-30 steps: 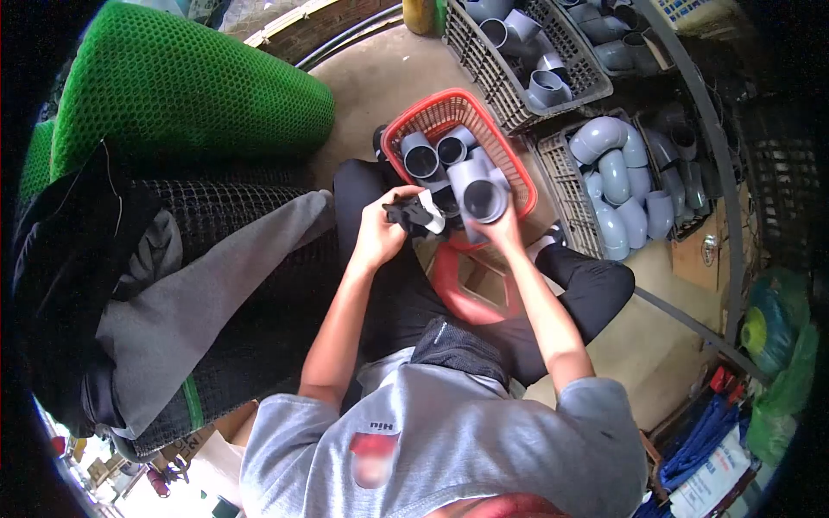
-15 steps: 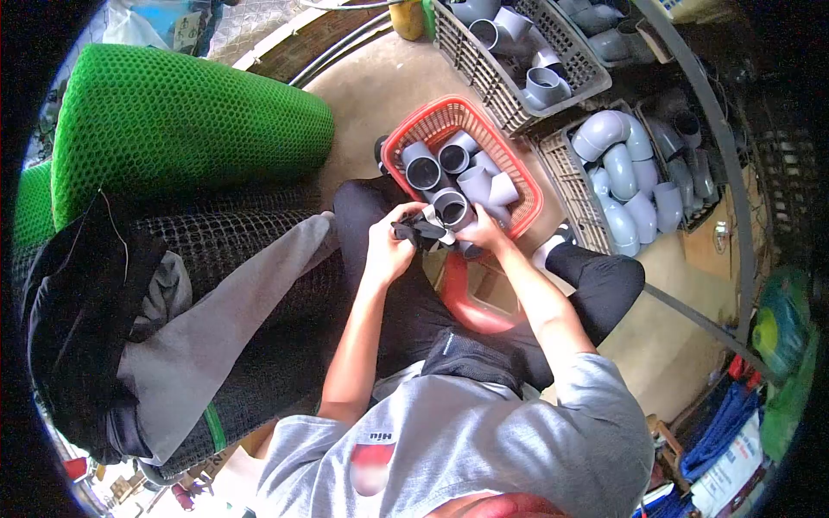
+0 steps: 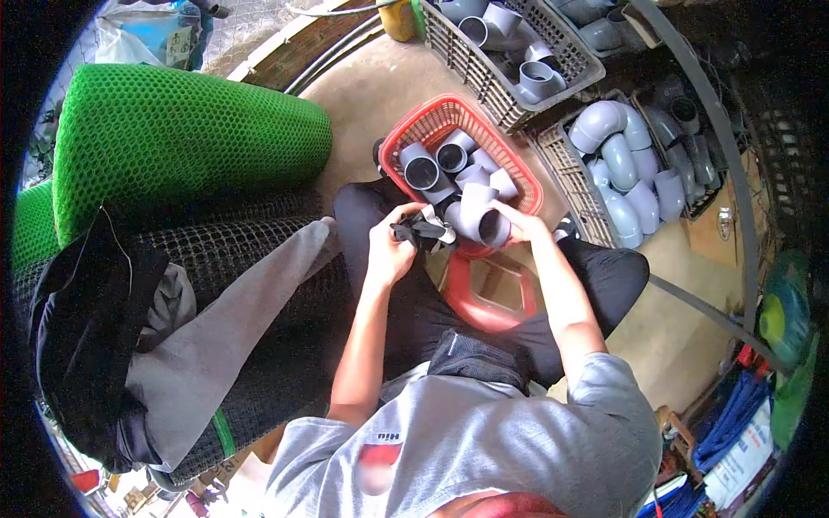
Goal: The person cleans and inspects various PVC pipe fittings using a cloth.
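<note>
My right hand (image 3: 523, 226) grips a grey plastic pipe fitting (image 3: 475, 214) from its right side, fingers wrapped round it. One dark round opening of the fitting faces down and to the right. My left hand (image 3: 393, 248) is closed on a crumpled black and white cloth (image 3: 423, 231), close to the fitting's left side. Both hands are over the near end of a red plastic basket (image 3: 533, 186). Inside the basket lie several more grey fittings, among them one with a wide open mouth (image 3: 420, 172).
Black crates (image 3: 553, 102) of grey fittings stand beyond the basket, and another crate (image 3: 563, 173) holds curved elbows. A red stool (image 3: 471, 304) sits between my legs. Rolls of green mesh (image 3: 190, 147) and black mesh (image 3: 259, 250) lie left, with a grey and black garment (image 3: 229, 319) on top.
My right hand has turned the pipe fitting, so its opening now points down and right instead of up, and has shifted slightly right. My left hand keeps the cloth in nearly the same place.
</note>
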### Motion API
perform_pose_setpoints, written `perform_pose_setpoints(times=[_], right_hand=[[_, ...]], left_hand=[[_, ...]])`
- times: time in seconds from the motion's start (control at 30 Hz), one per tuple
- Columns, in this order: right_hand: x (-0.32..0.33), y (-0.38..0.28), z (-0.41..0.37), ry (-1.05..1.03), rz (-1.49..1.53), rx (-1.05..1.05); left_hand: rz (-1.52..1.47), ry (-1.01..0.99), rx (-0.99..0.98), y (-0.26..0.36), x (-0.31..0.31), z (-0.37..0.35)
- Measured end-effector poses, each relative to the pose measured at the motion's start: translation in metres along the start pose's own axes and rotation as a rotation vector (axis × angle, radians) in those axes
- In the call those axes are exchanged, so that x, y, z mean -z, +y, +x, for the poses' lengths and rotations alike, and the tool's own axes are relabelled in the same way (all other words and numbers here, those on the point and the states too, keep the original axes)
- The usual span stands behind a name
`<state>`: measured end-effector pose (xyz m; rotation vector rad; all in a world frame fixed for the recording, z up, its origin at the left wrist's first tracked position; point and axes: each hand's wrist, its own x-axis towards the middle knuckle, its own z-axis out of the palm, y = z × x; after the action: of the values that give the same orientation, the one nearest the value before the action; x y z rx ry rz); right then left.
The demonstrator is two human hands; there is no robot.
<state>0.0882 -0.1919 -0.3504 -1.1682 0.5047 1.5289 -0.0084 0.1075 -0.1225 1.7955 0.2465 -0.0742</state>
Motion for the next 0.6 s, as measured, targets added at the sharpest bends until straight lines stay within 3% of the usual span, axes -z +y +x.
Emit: perform_pose_setpoints(times=[0.07, 0.2, 0.27, 0.3, 0.53, 0.6], right_hand=[[0.007, -0.002, -0.002, 0.007, 0.023, -0.012], [0.033, 0.017, 0.025, -0.223, 0.151, 0.088], [0.016, 0.026, 0.03, -0.033, 0.172, 0.107], [0.01, 0.025, 0.027, 0.206, -0.095, 0.17], [-0.025, 0.016, 0.024, 0.588, -0.477, 0.264], [-0.029, 0.021, 0.037, 0.641, -1.019, 0.345]], left_hand=[[-0.011, 0.002, -0.012, -0.005, -0.001, -0.001], [0.009, 0.0, 0.002, -0.004, 0.001, -0.002], [0.034, 0.0, -0.01, 0.0, 0.0, -0.001], [0.055, -0.014, 0.037, 0.004, 0.0, 0.0], [0.067, -0.026, 0.024, -0.001, -0.005, -0.001], [0.094, -0.026, 0.014, 0.004, -0.006, -0.001]])
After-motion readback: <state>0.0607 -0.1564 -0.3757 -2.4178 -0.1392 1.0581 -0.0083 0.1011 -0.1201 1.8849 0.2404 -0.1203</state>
